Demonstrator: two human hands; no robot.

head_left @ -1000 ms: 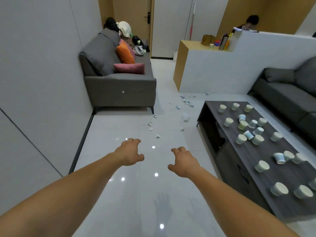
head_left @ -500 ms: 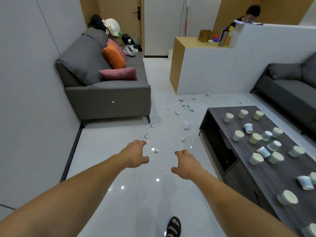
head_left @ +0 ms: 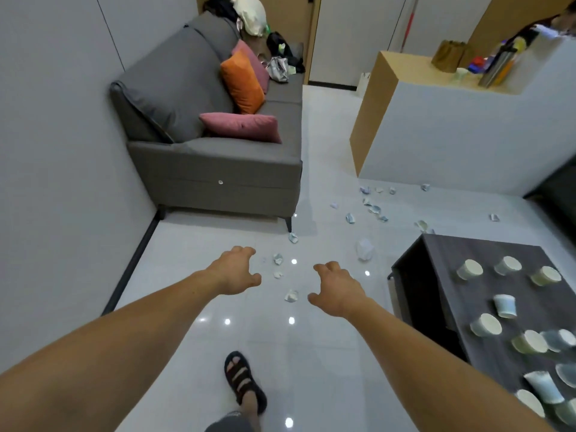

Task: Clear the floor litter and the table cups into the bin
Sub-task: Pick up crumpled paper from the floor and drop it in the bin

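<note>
The left hand (head_left: 235,271) and right hand (head_left: 338,289) hang over the glossy white floor (head_left: 311,369), fingers loosely spread, holding nothing. Crumpled pale paper scraps (head_left: 291,295) lie between and beyond them. Pale paper cups (head_left: 486,325) crowd the dark wooden surface (head_left: 442,254) at right.

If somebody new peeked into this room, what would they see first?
Two bare arms reach out over the shiny floor, and the left hand and right hand both hold nothing. Crumpled litter lies scattered on the floor ahead of them, and lots of paper cups crowd the dark table on the right. The orange cushion on the grey sofa at the left pops out too.
</note>
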